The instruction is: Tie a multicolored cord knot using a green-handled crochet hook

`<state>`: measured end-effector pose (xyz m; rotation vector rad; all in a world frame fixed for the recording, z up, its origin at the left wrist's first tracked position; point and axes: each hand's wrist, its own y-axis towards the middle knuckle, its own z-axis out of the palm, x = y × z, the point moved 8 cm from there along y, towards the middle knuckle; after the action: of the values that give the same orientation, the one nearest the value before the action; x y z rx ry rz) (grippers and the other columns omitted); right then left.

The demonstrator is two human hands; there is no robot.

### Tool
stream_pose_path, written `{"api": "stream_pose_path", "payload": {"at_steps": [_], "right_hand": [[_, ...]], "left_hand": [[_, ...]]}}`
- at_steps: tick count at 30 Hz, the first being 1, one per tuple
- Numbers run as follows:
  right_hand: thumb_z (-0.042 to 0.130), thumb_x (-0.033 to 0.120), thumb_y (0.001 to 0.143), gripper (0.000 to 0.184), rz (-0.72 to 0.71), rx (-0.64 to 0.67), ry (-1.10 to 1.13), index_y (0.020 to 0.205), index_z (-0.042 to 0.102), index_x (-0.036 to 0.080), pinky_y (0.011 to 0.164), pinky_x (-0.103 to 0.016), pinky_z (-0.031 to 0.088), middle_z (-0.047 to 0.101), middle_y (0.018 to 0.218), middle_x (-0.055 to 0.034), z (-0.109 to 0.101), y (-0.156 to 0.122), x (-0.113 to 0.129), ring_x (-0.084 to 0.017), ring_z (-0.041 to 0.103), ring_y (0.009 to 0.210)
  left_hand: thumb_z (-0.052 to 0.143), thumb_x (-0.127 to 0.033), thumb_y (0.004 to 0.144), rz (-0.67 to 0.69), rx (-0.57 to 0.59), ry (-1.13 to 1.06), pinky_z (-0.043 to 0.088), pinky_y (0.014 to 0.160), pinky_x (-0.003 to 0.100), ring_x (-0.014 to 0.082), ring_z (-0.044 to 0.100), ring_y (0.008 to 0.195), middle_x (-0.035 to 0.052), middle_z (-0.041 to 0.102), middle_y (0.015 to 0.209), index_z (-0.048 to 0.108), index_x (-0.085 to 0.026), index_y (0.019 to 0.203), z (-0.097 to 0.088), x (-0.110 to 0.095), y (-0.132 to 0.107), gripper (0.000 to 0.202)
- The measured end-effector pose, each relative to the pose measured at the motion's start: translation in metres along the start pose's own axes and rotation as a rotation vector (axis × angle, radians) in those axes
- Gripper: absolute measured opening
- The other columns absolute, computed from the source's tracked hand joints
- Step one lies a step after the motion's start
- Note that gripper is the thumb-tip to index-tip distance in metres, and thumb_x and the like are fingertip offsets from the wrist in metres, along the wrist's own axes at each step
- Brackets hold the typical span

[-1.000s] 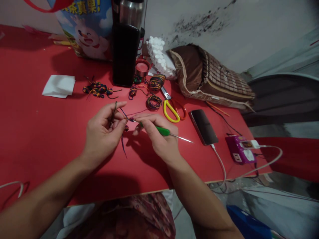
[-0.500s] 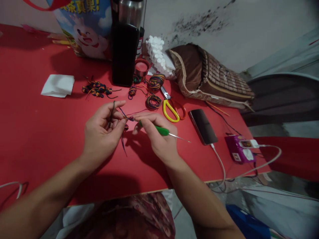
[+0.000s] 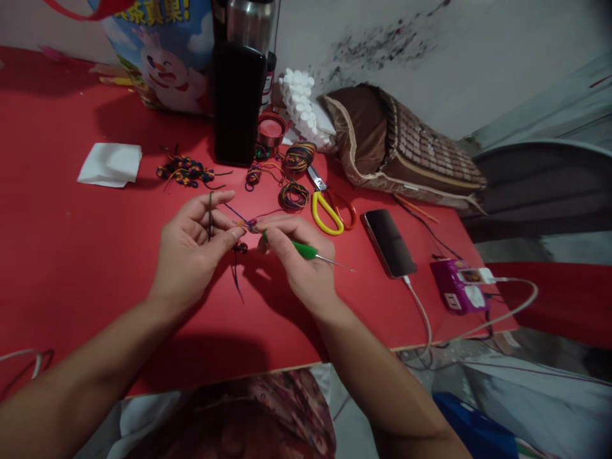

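Between thumb and fingers my left hand (image 3: 191,245) pinches a small multicoloured piece of crochet work (image 3: 241,247), with a dark strand of yarn looped over its raised index finger. A loose tail dangles below the piece. My right hand (image 3: 303,258) is closed around a green-handled crochet hook (image 3: 303,250). One thin metal end sticks out to the right past that hand; the other end meets the work at my left fingertips, where fine detail is hard to make out. Past my hands lie a wound ball of variegated yarn (image 3: 299,157) and a looser coil of yarn (image 3: 293,196).
Scissors (image 3: 327,212) with yellow and red handles lie beyond my right hand. A phone (image 3: 389,243) on a charging cable is farther right, near a purple box (image 3: 454,285). Finished-looking yarn pieces (image 3: 185,171), folded white paper (image 3: 110,164) and a tall black object (image 3: 240,105) stand or lie behind.
The right hand and hook have shifted slightly left. My left index finger has moved a little left, and an orange bit of the crochet work now shows at the fingertips.
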<state>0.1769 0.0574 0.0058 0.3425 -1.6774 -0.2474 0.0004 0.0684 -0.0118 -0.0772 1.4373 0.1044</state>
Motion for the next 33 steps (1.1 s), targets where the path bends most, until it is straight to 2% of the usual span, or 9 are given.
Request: {"api": "stream_pose_path", "payload": {"at_steps": [4,7,10,13,17,19,21,27,33], "right_hand": [[0.069,0.032,0.104,0.017,-0.077,0.126,-0.045,0.108,0.082,0.022,0.076,-0.03,0.063,0.083,0.1,-0.005,0.003,0.0,0.011,-0.015,0.077,0.085],[0.068,0.029,0.105,0.017,-0.12,0.145,-0.136,0.112,0.081,0.021,0.078,-0.029,0.065,0.084,0.096,-0.0046,0.004,-0.001,0.015,-0.014,0.078,0.083],[0.067,0.024,0.106,0.017,-0.268,0.148,-0.219,0.117,0.079,0.022,0.083,-0.029,0.066,0.083,0.096,-0.0039,0.008,-0.004,0.022,-0.014,0.079,0.085],[0.069,0.02,0.104,0.024,-0.423,0.131,-0.322,0.126,0.075,0.021,0.086,-0.032,0.068,0.079,0.111,-0.0086,0.009,-0.008,0.028,-0.018,0.078,0.1],[0.073,0.023,0.101,0.045,-0.494,0.13,-0.437,0.145,0.062,0.022,0.094,-0.04,0.07,0.069,0.14,-0.0159,0.01,-0.011,0.03,-0.024,0.076,0.12],[0.071,0.019,0.101,0.041,-0.528,0.175,-0.482,0.141,0.063,0.02,0.102,-0.042,0.068,0.072,0.14,-0.0162,0.014,-0.014,0.032,-0.024,0.075,0.125],[0.069,0.015,0.102,0.031,-0.545,0.193,-0.507,0.133,0.068,0.018,0.105,-0.039,0.068,0.078,0.13,-0.0144,0.016,-0.015,0.034,-0.022,0.077,0.122],[0.069,0.015,0.103,0.021,-0.589,0.127,-0.587,0.124,0.07,0.015,0.097,-0.032,0.069,0.084,0.12,-0.0128,0.018,-0.017,0.036,-0.019,0.081,0.11],[0.067,0.019,0.104,0.024,-0.772,0.084,-0.808,0.128,0.068,0.012,0.086,-0.033,0.067,0.084,0.121,-0.0163,0.028,-0.028,0.041,-0.022,0.08,0.108]], "left_hand": [[0.085,-0.01,0.074,-0.075,-0.007,-0.129,0.055,0.062,0.021,0.0102,0.06,0.066,-0.0031,0.066,0.076,0.077,-0.02,0.117,0.0,0.003,0.001,0.046],[0.087,-0.01,0.073,-0.107,-0.018,-0.184,0.053,0.061,0.021,0.0097,0.058,0.065,-0.0036,0.066,0.076,0.079,-0.021,0.115,0.0,0.003,0.0,0.045],[0.088,-0.008,0.069,-0.143,-0.019,-0.27,0.053,0.064,0.019,0.0091,0.059,0.067,-0.0041,0.066,0.074,0.081,-0.02,0.114,0.0,0.006,0.0,0.046],[0.089,-0.008,0.067,-0.17,-0.002,-0.31,0.053,0.066,0.019,0.0088,0.06,0.067,-0.0041,0.067,0.074,0.08,-0.018,0.114,0.002,0.007,0.0,0.05],[0.087,-0.007,0.071,-0.175,0.017,-0.278,0.052,0.065,0.02,0.0092,0.06,0.066,-0.0044,0.066,0.075,0.079,-0.018,0.114,0.002,0.007,-0.001,0.046],[0.086,-0.007,0.072,-0.167,0.037,-0.273,0.051,0.064,0.02,0.0092,0.06,0.066,-0.0045,0.066,0.075,0.079,-0.019,0.115,0.003,0.008,-0.001,0.045],[0.088,-0.008,0.072,-0.139,0.06,-0.275,0.052,0.064,0.021,0.0093,0.06,0.066,-0.0045,0.066,0.075,0.079,-0.02,0.116,0.004,0.008,0.0,0.046],[0.09,-0.013,0.077,-0.043,0.072,-0.246,0.053,0.065,0.02,0.0101,0.061,0.068,-0.0037,0.068,0.078,0.081,-0.025,0.117,0.004,0.004,-0.002,0.043],[0.089,-0.015,0.08,-0.117,0.067,-0.281,0.052,0.061,0.022,0.0116,0.057,0.068,-0.0025,0.065,0.08,0.081,-0.03,0.117,0.005,0.006,-0.006,0.042]]}}
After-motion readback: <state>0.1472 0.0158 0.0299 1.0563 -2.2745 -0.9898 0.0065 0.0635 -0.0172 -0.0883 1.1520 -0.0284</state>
